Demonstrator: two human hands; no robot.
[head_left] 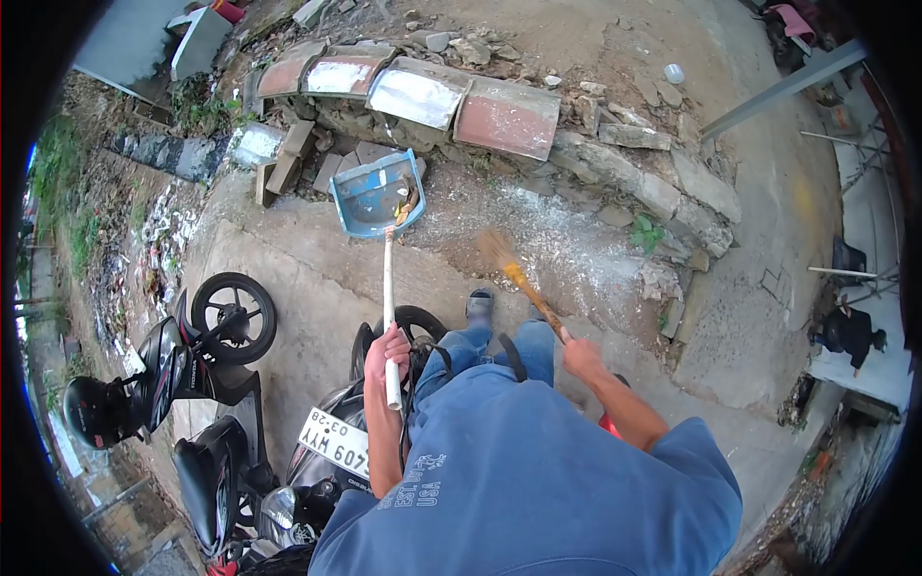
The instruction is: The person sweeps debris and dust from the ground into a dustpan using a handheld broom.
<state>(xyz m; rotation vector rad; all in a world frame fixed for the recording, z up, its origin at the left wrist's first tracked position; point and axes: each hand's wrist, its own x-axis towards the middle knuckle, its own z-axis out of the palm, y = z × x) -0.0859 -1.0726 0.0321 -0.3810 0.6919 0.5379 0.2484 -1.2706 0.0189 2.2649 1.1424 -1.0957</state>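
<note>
My left hand (387, 351) is closed round the white pole handle of a long-handled blue dustpan (353, 213). Some yellowish leaves and dark debris (404, 206) lie in the pan's right side. Whether the pan touches the ground I cannot tell. In my right hand (583, 358) is a short broom (517, 273), gripped near the end of its wooden handle. Its straw bristles point forward and left, over the concrete in front of my feet, apart from the dustpan.
A low stone wall topped with tiles (507, 117) curves ahead, loose bricks (288, 158) at its left end. White powder (567, 245) marks the ground beside it. Motorcycles (331, 422) stand close on my left. A person (849, 331) is at the far right.
</note>
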